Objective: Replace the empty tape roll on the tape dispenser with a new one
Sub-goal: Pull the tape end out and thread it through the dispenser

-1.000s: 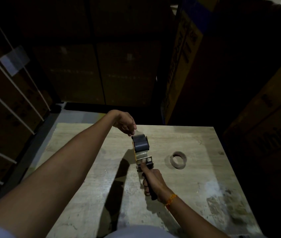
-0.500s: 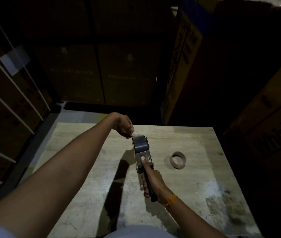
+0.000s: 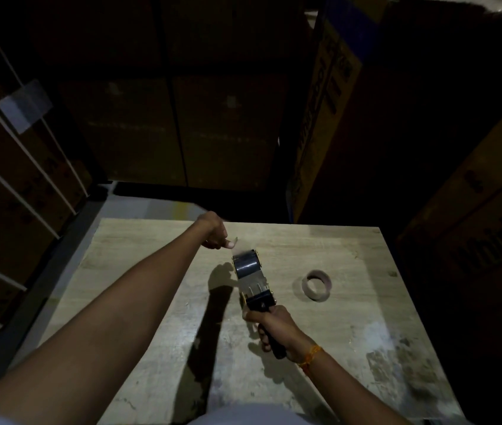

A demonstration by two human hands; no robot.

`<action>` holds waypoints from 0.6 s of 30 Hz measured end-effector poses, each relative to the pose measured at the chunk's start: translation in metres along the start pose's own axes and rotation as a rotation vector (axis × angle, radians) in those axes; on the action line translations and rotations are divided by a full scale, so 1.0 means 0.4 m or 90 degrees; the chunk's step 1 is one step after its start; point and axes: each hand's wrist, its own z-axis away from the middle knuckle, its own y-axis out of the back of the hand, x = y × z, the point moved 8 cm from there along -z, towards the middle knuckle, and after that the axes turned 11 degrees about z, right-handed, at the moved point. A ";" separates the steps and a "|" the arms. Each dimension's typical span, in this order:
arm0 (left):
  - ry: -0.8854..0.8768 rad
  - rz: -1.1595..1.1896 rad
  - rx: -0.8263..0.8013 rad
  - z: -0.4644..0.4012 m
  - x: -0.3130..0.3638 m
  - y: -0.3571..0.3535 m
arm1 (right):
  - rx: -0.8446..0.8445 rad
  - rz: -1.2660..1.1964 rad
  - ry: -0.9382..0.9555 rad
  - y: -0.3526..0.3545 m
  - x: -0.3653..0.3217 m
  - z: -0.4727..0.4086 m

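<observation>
So your right hand (image 3: 277,325) is clenched around the black handle of the tape dispenser (image 3: 254,286), holding it up over the bench (image 3: 139,271) with the head end pointing away from you. There's an orange band (image 3: 311,358) on that wrist. The new tape roll (image 3: 246,263) is already sitting in the dispenser, just beyond your right hand, dark and glossy, with a clear strip running from it back toward the handle end over the metal plate.

Your left hand (image 3: 214,234) is out past the roll, a bit to its left, pinching the loose end of the tape (image 3: 236,243) between thumb and fingers. That bit of tape looks clear and a little blurry, so you can't really make out how much is pulled off.

The empty tape roll (image 3: 316,285), just the cardboard core, is lying on the bench off to the right of the dispenser, well apart from either hand. Cardboard boxes (image 3: 473,225) stand around the bench in the dark.
</observation>
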 end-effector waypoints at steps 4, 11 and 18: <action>0.020 -0.043 0.014 -0.004 -0.041 -0.015 | -0.012 0.038 -0.011 0.005 0.013 -0.010; 0.113 -0.105 0.108 -0.034 -0.137 0.021 | 0.052 0.045 -0.047 0.030 0.026 -0.047; 0.148 -0.113 0.073 -0.028 -0.233 -0.018 | 0.124 0.239 0.087 0.035 -0.034 -0.128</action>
